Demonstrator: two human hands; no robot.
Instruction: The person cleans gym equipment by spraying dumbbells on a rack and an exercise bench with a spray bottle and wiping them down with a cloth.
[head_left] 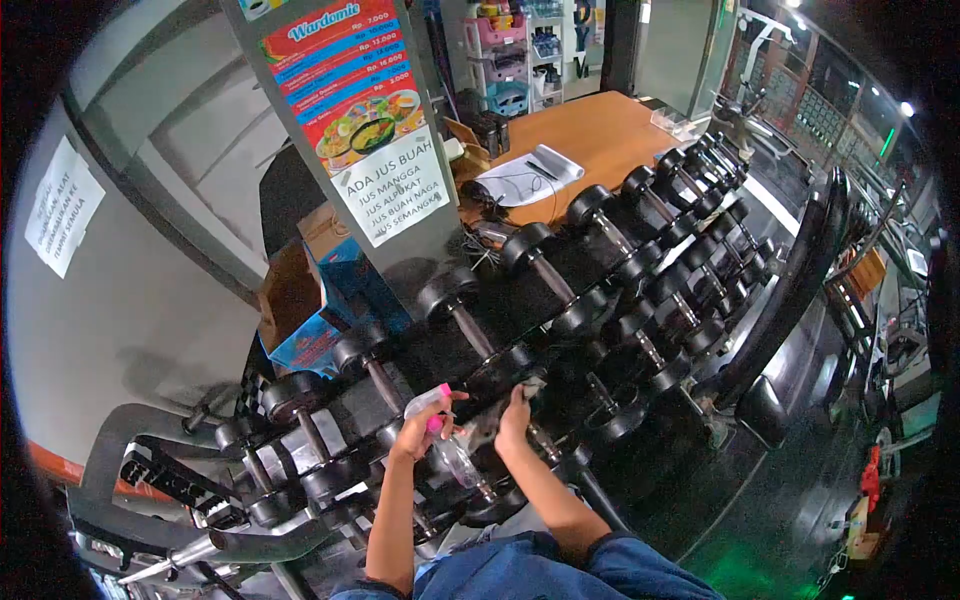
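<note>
My left hand is wrapped round a spray bottle with a clear body and a pink-and-white head, tilted over the lower tier of dumbbells. Close to its right, my right hand is closed on a pale cloth, part of it hidden by the fingers. Just beyond the right hand lies a black dumbbell with a metal handle, on the upper tier of the rack. Another dumbbell rests to its left. Whether the cloth touches a dumbbell I cannot tell.
Several more dumbbells line both tiers of the rack. Behind it stand a wooden desk with papers, a pillar with a menu sign and an open cardboard box. A black padded bench stands at the right.
</note>
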